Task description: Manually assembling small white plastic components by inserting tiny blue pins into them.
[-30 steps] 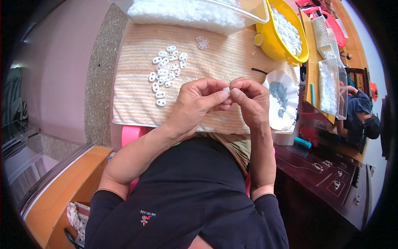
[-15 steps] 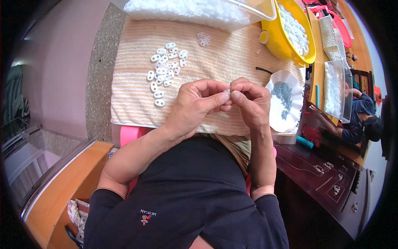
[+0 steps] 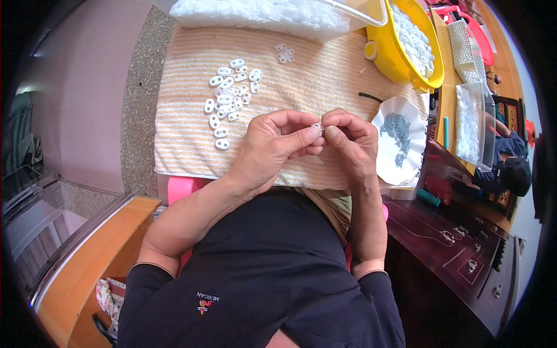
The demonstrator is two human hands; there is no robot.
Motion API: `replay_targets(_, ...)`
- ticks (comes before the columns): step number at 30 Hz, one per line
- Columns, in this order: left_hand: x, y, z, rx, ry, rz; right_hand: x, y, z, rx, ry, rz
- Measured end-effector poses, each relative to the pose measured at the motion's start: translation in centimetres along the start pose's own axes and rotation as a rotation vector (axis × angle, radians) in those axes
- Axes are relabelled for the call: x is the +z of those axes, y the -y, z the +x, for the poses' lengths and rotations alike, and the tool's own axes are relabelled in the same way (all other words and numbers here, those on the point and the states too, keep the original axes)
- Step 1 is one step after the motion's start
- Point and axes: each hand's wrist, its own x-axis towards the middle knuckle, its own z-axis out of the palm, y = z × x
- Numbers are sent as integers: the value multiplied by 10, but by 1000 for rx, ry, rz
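My left hand is closed in a pinch on a small white plastic piece, held above the striped towel. My right hand meets it from the other side, thumb and forefinger pressed together at the piece's edge; what sits between those fingertips is too small to make out. To the left on the towel lies a loose heap of white oval two-holed pieces mixed with smaller white parts. Beside my right hand, a white fluted dish holds many tiny dark grey bits, possibly screws.
A clear bin of white pieces stands at the far edge of the towel, with a yellow basin of similar pieces beside it. Several small parts and a black stick lie nearby. Another person works at far right.
The white piece shows a little more between my fingertips, and my right fingers have shifted slightly. The other person at the right has moved a little.
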Motion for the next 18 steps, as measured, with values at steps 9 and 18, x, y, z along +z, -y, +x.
replay_targets(9,-1,-1,-1,3,8,-12,1,-4,-1,13,-17,73)
replay_targets(18,-1,-1,-1,2,9,7,3,-7,-1,-32,-36,55)
